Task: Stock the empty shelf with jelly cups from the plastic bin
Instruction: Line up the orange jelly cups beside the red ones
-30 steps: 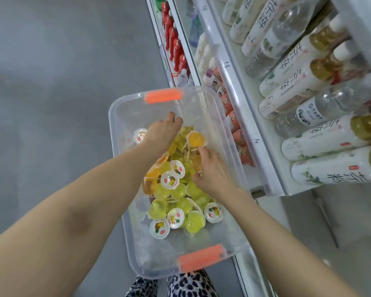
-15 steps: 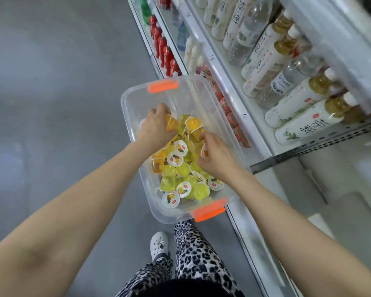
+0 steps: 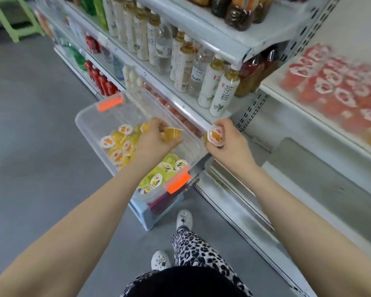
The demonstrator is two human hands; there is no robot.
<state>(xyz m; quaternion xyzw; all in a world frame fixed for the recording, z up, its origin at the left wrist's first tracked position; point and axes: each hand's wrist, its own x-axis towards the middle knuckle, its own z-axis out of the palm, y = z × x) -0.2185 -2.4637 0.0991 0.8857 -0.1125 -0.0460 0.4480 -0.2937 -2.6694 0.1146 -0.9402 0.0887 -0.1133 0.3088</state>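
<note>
Now both hands have risen from the bin (image 3: pixel 88 118), left hand (image 3: pixel 154 146) with fingers curled round an orange jelly cup (image 3: pixel 173 133), right hand (image 3: pixel 231 144) pinching a lidded cup (image 3: pixel 216 136); the empty shelf (image 3: pixel 326 185) waits at four o'clock.

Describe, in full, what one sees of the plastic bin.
The plastic bin is clear, rectangular, with rounded corners and an orange clip at each short end. It stands lidless on a pale blue stand beside the shelves, partly filled with yellow and green jelly cups. The left hand holds an orange cup above it.

Clear glossy plastic bin (image 3: pixel 90 118); shelf (image 3: pixel 229 42) seemingly painted metal.
</note>
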